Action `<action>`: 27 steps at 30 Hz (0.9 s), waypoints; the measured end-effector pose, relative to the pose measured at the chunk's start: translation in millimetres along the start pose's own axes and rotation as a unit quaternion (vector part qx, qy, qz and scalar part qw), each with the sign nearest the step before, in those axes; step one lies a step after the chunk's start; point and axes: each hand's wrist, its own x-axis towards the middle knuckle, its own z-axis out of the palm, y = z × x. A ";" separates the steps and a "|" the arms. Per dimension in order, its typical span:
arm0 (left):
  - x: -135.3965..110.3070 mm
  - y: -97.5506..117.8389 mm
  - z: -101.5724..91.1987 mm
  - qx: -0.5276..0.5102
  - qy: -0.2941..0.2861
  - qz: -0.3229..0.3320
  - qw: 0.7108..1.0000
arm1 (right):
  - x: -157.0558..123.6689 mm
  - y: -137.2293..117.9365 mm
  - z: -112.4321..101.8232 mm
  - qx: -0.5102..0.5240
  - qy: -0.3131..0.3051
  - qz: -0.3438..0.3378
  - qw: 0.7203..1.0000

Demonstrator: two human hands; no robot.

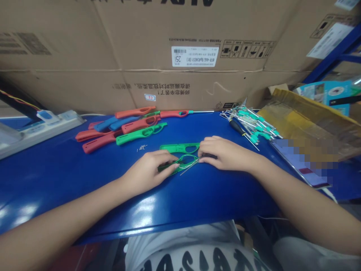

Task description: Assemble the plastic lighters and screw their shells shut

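Note:
My left hand is closed on the handle end of a green lighter casing half, low over the blue table. Thin pale wire shows around its trigger loop. My right hand pinches at the other end, with a thin metal rod slanting down and left from its fingertips. Whether those fingers also grip the casing is hidden. Just behind lies another green casing half, its right tip close to my right fingers. Several tiny screws are scattered left of it.
Red, blue and green lighter casings are piled at the back left, near a white power strip. Back right are metal rods with teal ends, a screwdriver, a phone and a taped box. A large carton stands behind.

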 end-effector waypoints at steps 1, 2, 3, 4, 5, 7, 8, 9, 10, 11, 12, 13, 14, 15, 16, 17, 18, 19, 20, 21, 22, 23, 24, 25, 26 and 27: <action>0.7 0.4 0.1 -0.014 0.002 -0.011 1.000 | 0.5 -1.1 0.7 0.003 0.001 0.002 1.000; 1.5 0.7 0.3 -0.029 0.004 -0.023 0.999 | 0.8 -2.1 1.5 0.005 0.001 0.005 1.000; 2.2 0.9 0.5 -0.043 0.006 -0.035 0.998 | 1.1 -3.0 2.3 0.007 0.001 0.007 1.000; 2.8 0.8 0.8 -0.055 0.009 -0.044 0.997 | 1.3 -3.8 3.1 0.009 0.001 0.009 1.000; 3.3 0.4 1.0 -0.065 0.012 -0.050 0.997 | 1.5 -4.5 3.7 0.010 0.001 0.011 1.000; 3.7 -1.0 1.3 -0.075 0.016 -0.055 0.996 | 1.9 -5.8 4.6 0.011 -0.001 0.015 1.000; 3.7 -1.9 1.3 -0.077 0.017 -0.054 0.995 | 2.1 -6.3 4.8 0.010 -0.002 0.017 1.000; 3.5 -2.7 1.3 -0.076 0.018 -0.052 0.996 | 2.3 -6.9 4.8 0.009 -0.002 0.019 1.000; 3.2 -3.5 1.2 -0.072 0.019 -0.049 0.996 | 2.5 -7.5 4.6 0.008 -0.001 0.022 1.000; 2.8 -4.1 1.0 -0.065 0.021 -0.042 0.997 | 2.5 -7.9 4.4 0.007 0.000 0.024 1.000; 2.3 -4.5 0.8 -0.053 0.023 -0.033 0.998 | 2.4 -8.3 4.1 0.007 0.001 0.026 1.000; 1.7 -4.6 0.5 -0.032 0.023 -0.020 0.999 | 2.1 -8.6 3.6 0.008 0.002 0.027 1.000; 1.1 -4.4 0.1 -0.003 0.021 -0.003 1.000 | 1.7 -8.7 3.0 0.012 0.001 0.029 1.000; 0.5 -3.8 -0.3 0.032 0.017 0.015 0.999 | 1.1 -8.6 2.1 0.018 -0.002 0.033 0.999; 0.0 -3.0 -0.7 0.067 0.012 0.033 0.997 | 0.4 -8.2 0.9 0.028 -0.008 0.039 0.999; -0.5 -2.1 -1.3 0.101 0.007 0.047 0.994 | -0.4 -7.5 -0.7 0.039 -0.014 0.047 0.998; -0.9 -1.1 -1.9 0.128 0.003 0.057 0.990 | -1.1 -6.2 -2.7 0.053 -0.022 0.053 0.997; -1.2 -0.3 -2.5 0.147 -0.001 0.064 0.987 | -1.9 -4.2 -5.2 0.070 -0.032 0.056 0.995; -1.4 0.3 -3.1 0.160 -0.005 0.069 0.985 | -2.9 -1.3 -8.4 0.087 -0.040 0.057 0.994; -1.6 0.7 -3.7 0.171 -0.008 0.072 0.983 | -4.1 2.6 -12.2 0.099 -0.044 0.055 0.993; -1.7 0.7 -4.2 0.182 -0.012 0.075 0.980 | -5.9 7.6 -16.7 0.103 -0.040 0.058 0.992; -1.8 0.4 -4.7 0.193 -0.015 0.079 0.978 | -8.4 13.8 -21.7 0.092 -0.027 0.071 0.993; -2.0 0.1 -5.1 0.203 -0.017 0.084 0.975 | -11.9 21.1 -27.2 0.064 -0.004 0.094 0.994; -2.2 -0.4 -5.4 0.212 -0.018 0.089 0.973 | -16.4 29.3 -32.9 0.015 0.030 0.140 0.990; -2.4 -0.7 -5.6 0.218 -0.018 0.093 0.971 | -21.9 38.1 -38.9 -0.030 0.044 0.197 0.979; -2.6 -0.9 -5.7 0.222 -0.018 0.096 0.970 | -28.3 47.2 -44.7 -0.069 0.050 0.255 0.963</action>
